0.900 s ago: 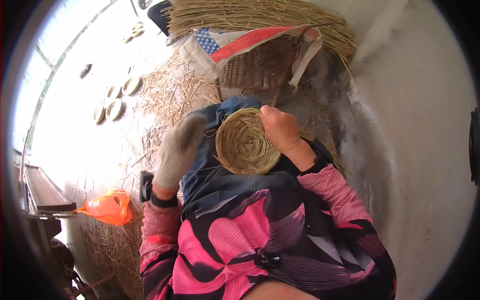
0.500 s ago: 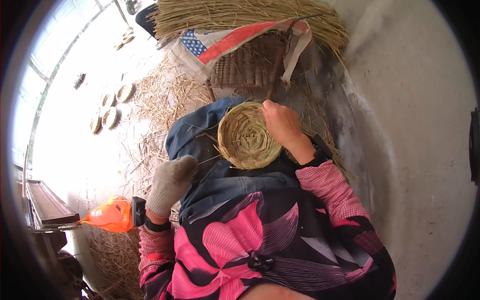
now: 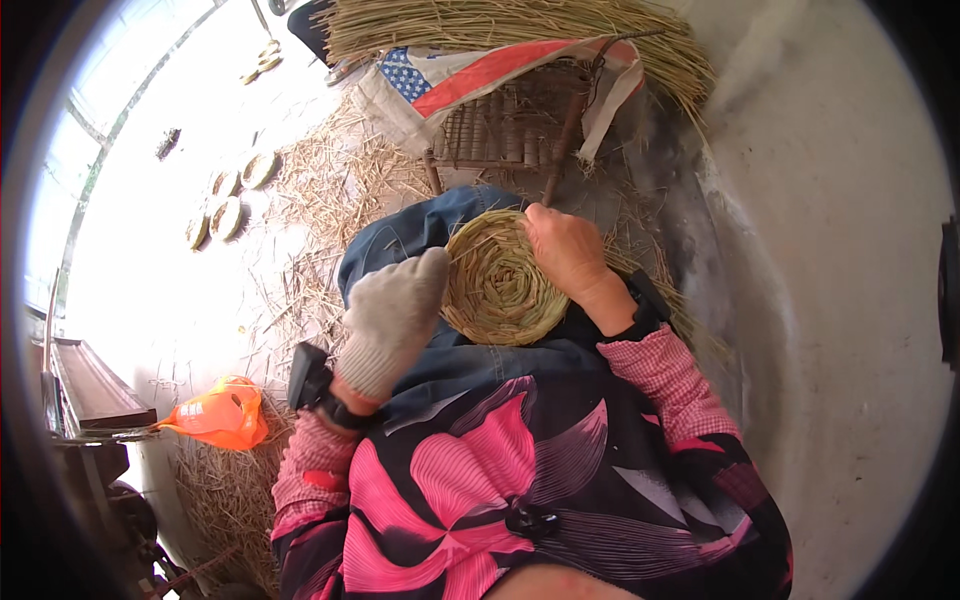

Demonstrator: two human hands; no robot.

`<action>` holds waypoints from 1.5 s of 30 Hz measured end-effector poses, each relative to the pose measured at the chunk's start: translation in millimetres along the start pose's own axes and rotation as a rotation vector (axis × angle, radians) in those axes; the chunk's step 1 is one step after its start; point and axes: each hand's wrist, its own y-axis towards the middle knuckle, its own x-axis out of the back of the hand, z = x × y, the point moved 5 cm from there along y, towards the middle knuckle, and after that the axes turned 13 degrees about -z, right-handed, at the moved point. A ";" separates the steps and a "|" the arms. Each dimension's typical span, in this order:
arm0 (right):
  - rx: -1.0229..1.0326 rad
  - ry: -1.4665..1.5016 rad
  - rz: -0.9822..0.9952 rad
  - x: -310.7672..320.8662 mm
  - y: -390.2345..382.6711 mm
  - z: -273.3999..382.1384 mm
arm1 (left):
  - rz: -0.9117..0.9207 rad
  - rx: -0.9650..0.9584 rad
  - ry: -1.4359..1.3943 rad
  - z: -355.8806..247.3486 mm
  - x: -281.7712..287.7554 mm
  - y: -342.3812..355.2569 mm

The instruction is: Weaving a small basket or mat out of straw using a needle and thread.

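Note:
A shallow round basket [image 3: 500, 285] of coiled, braided straw rests on my lap, tilted so its hollow inside shows. My right hand [image 3: 568, 250], bare, grips its upper right rim, with the fingertips partly hidden behind the edge. My left hand [image 3: 398, 305] wears a grey knitted glove and is closed at the basket's left rim. Whatever lies in its fingers is hidden by the glove. Blue cloth [image 3: 400, 235] covers my knees under the basket.
Ahead stands a low wooden-slatted chair [image 3: 505, 130] draped with a striped, starred cloth [image 3: 480, 80], a long straw bundle [image 3: 520, 30] behind it. Several small baskets [image 3: 226, 217] sit on the straw-littered floor at left. An orange bag [image 3: 220, 413] hangs lower left; a pale wall [image 3: 830, 300] rises right.
My left hand has moved up and right, from beside my knee to the basket's left rim. The thin strand-like thing between it and the basket no longer shows. My right hand keeps its grip.

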 end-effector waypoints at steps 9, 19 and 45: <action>0.006 -0.010 0.011 -1.0 1.9 0.6 | -0.007 -0.074 0.018 -14.9 -23.4 16.9; 0.054 -0.102 0.029 -11.0 -2.0 6.5 | 0.008 -0.159 0.175 -43.8 -35.5 21.3; 0.709 0.072 -0.363 48.7 2.2 58.0 | 0.309 0.694 -1.273 28.3 -16.9 31.2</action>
